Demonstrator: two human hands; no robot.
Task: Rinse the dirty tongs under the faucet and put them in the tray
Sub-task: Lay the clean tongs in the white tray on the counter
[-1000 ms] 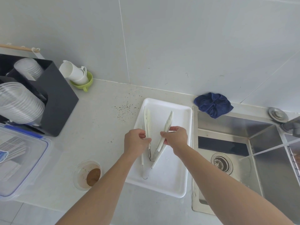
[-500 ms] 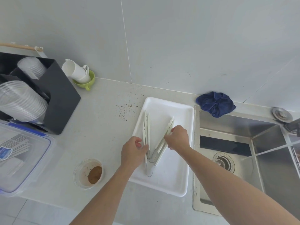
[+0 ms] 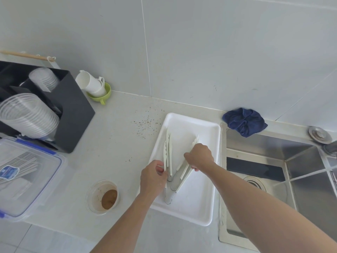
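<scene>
Two pairs of white tongs with steel handles lie inside the white tray [image 3: 200, 214] on the counter, their hinge ends toward me. My left hand [image 3: 152, 177] grips the left tongs [image 3: 168, 152], whose arms point away along the tray's left side. My right hand [image 3: 199, 157] grips the right tongs [image 3: 183, 177], which lean toward the tray's right side; their tips poke out beyond my knuckles. Water streams from the faucet [image 3: 331, 148] at the right edge into the steel sink [image 3: 264, 143].
A dark blue cloth [image 3: 244, 122] sits on the sink's back rim. A small clear cup with brown residue [image 3: 103, 197] stands left of the tray. Farther left are a black rack of clear lids [image 3: 74, 114], a lidded plastic box [image 3: 23, 178] and white cups on a green holder [image 3: 94, 86].
Both hands have moved down into the tray with the tongs, and the left tongs have shifted toward the tray's left side. The grip on each pair is unchanged.
</scene>
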